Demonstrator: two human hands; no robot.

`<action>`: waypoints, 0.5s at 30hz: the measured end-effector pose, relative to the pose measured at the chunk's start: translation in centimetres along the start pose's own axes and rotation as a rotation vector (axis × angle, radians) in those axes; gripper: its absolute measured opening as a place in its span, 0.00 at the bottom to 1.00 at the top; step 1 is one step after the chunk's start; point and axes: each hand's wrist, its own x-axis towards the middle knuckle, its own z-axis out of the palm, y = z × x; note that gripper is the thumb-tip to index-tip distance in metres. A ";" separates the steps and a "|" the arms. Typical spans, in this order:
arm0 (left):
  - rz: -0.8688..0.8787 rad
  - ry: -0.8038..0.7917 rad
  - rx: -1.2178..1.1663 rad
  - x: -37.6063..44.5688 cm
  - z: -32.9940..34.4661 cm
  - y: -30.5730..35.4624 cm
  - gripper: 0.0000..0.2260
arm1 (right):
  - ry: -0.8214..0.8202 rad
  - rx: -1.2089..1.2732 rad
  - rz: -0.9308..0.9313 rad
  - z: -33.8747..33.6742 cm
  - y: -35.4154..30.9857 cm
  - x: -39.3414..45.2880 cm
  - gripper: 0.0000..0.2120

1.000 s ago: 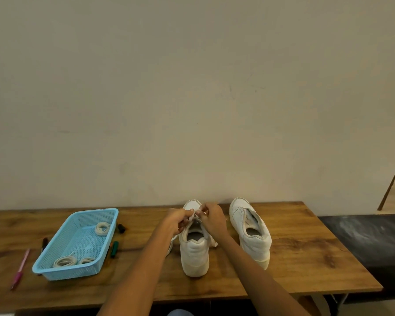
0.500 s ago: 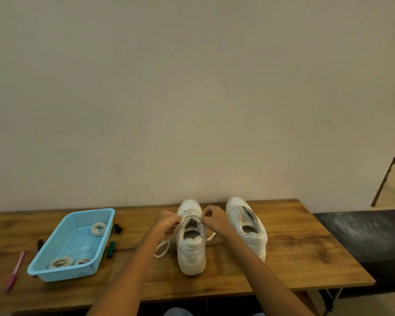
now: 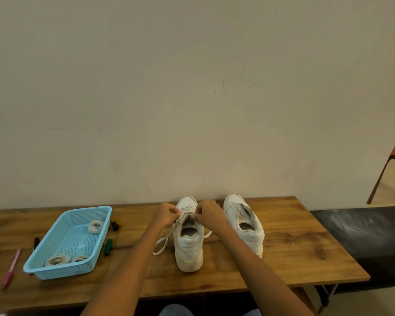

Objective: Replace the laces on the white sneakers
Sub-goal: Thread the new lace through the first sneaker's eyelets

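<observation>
Centrally, both hands (image 3: pixel 187 214) on sneaker (image 3: pixel 188 242) lace (image 3: pixel 163 242)

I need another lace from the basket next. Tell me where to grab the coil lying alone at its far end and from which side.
Pinch the lace coil across one side of its ring, coming straight down from above. It lies flat on the floor of the blue basket, whose raised walls block a sideways approach. It probably lifts as one bundle, though any tie is too small to see.

Two white leather sneakers (image 3: pixel 188 245) on a brown wood-grain table (image 3: pixel 287 252); a light-blue perforated plastic basket (image 3: pixel 55 269); a pink pen (image 3: pixel 11 269).
</observation>
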 end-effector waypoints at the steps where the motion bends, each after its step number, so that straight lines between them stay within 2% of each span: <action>1: 0.003 0.010 0.000 0.0 0.1 0.0 0.06 | 0.004 -0.004 -0.004 0.0 -0.1 0.2 0.09; 9: 0.011 0.148 0.031 0.4 0.3 0.7 0.03 | 0.000 -0.037 0.004 -0.3 0.5 1.0 0.10; 15: -0.071 0.188 -0.012 0.5 1.8 -1.2 0.04 | 0.026 0.048 0.017 0.8 2.1 0.6 0.07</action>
